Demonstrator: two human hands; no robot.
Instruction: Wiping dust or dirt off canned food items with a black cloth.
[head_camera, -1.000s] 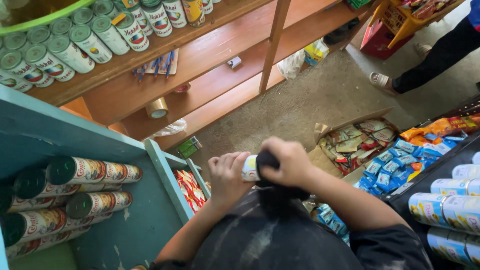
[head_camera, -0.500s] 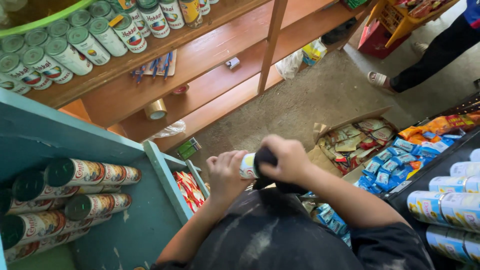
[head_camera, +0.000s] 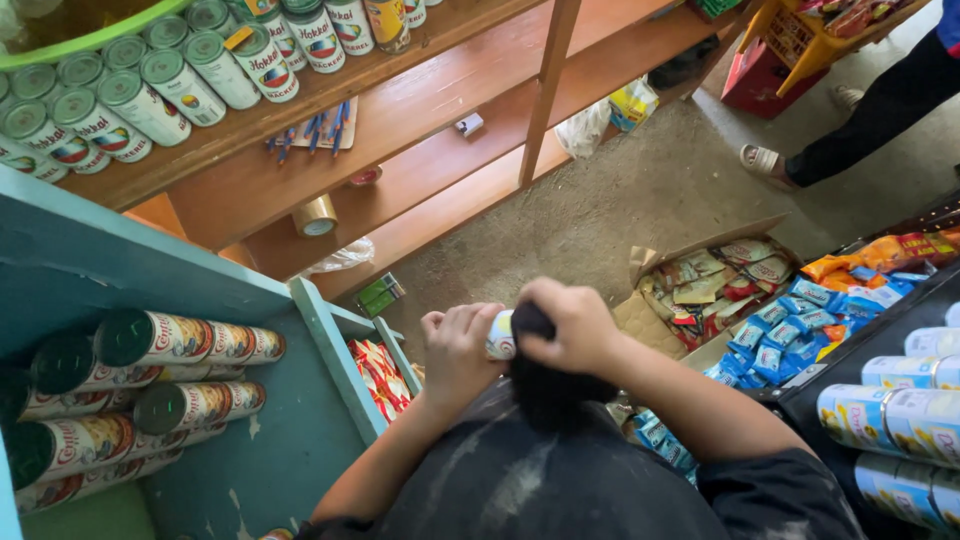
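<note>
Right hand (head_camera: 570, 325) is pressing a dark cloth (head_camera: 550, 385) onto the can (head_camera: 500, 335); our left hand (head_camera: 455, 345) is gripping the can, long axis running left-right between our hands.

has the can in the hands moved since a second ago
No. The can, held by the left hand and right hand, stays beside the teal shelf post.

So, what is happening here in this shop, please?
A person holds a small white cylindrical can in the left hand and presses a dark cloth against it with the right hand. Both hands are in front of the body. To the left, a teal wooden shelf holds similar cans lying on their sides. An open cardboard box of snack packets sits on the floor.
</note>
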